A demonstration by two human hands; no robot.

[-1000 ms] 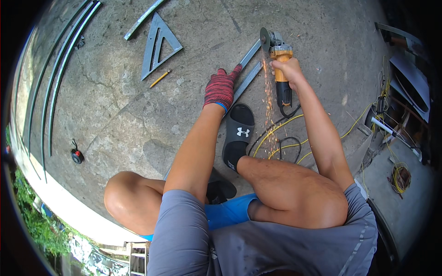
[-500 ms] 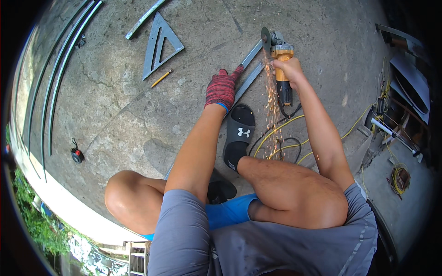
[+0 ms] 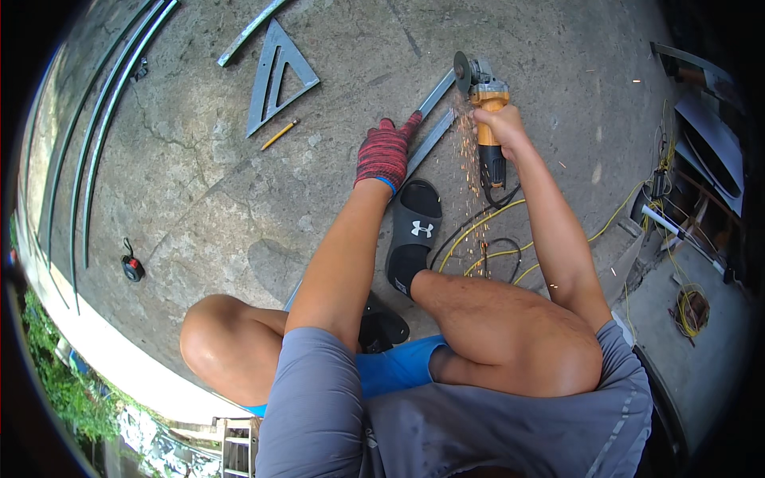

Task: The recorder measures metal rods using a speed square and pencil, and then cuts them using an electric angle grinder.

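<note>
My left hand (image 3: 382, 154) wears a red and black knit glove with a blue cuff. Its fingers are closed on a grey metal bar (image 3: 437, 91) that runs up to the disc of an angle grinder (image 3: 492, 95). Bare, my right hand (image 3: 502, 127) grips the grinder's yellow body; the black tail end points toward me. Orange sparks (image 3: 470, 171) fall from the dark cutting disc (image 3: 461, 72) toward my legs. A second metal bar (image 3: 431, 143) slants alongside, its near end hidden by the glove and my black slide sandal (image 3: 414, 219).
A metal speed square (image 3: 279, 76) and yellow pencil (image 3: 279, 135) lie left of the glove. Long metal bars (image 3: 103, 127) and a tape measure (image 3: 133, 263) lie farther left. Yellow and black cords (image 3: 494, 255) loop beside my foot. Scrap panels (image 3: 713, 147) and wires sit at right.
The grinder has shifted slightly right and down, and the spark stream is thinner and more scattered. My left hand and the bars stay where they were.
</note>
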